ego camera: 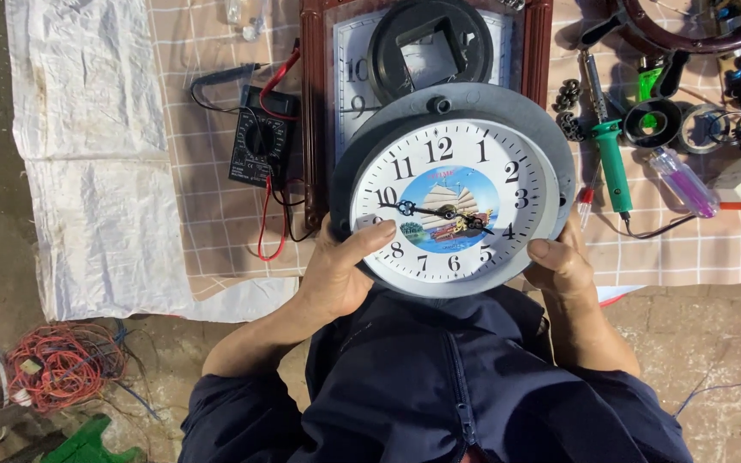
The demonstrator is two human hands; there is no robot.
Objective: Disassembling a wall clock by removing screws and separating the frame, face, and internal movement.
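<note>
Round clock [452, 193] between both hands' edge grips.

Left hand [336, 274] and right hand [559, 266] raised, fingers [370, 240] curled in a grip

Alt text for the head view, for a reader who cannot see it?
Both hands, left hand and right hand, hold a round grey wall clock face-up above a checked cloth with a black multimeter and green soldering iron.

Round clock [452, 193] held btwn left hand [336, 274] & right hand [559, 266], above lap. Behind it: square clock [340, 77] w/ ring part [430, 47] on top. Multimeter [261, 141] to its left, soldering iron [611, 159] & tape rolls [653, 120] right. Wire bundle [62, 364] on ground, far left.
</note>
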